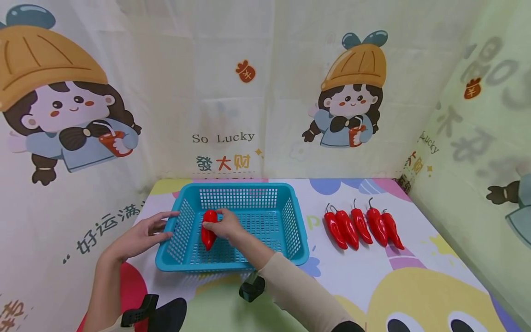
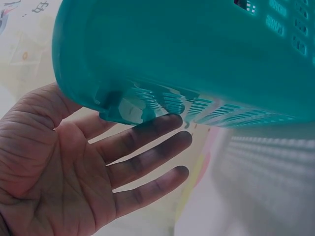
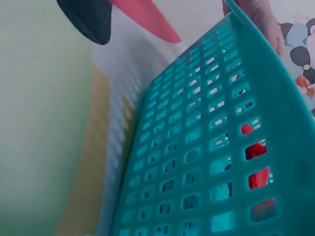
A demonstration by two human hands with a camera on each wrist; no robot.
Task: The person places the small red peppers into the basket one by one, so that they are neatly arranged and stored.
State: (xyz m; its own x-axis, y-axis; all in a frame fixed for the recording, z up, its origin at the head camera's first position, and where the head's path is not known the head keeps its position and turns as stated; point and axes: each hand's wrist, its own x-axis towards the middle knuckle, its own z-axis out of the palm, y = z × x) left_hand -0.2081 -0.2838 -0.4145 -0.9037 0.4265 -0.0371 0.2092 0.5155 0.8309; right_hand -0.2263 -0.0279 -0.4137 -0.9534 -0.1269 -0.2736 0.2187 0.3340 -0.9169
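While right fingers [image 1: 212, 226] pinch the red pepper [image 1: 208, 237], its long axis runs tip-first toward the person [image 1: 303, 288].

I see one glossy red pepper [image 1: 209, 240], plump and tapered, at the left part of a blue rectangular basket [image 1: 199, 267], tip toward the near side. The open-topped, lattice-walled basket stands on the table [image 1: 415, 221].

one basket [image 1: 199, 267]; five peppers [image 1: 361, 225] at its three o'clock, a sixth pepper [image 1: 208, 240] in one right hand [image 1: 227, 226]; one left hand [image 1: 138, 236] at nine o'clock.
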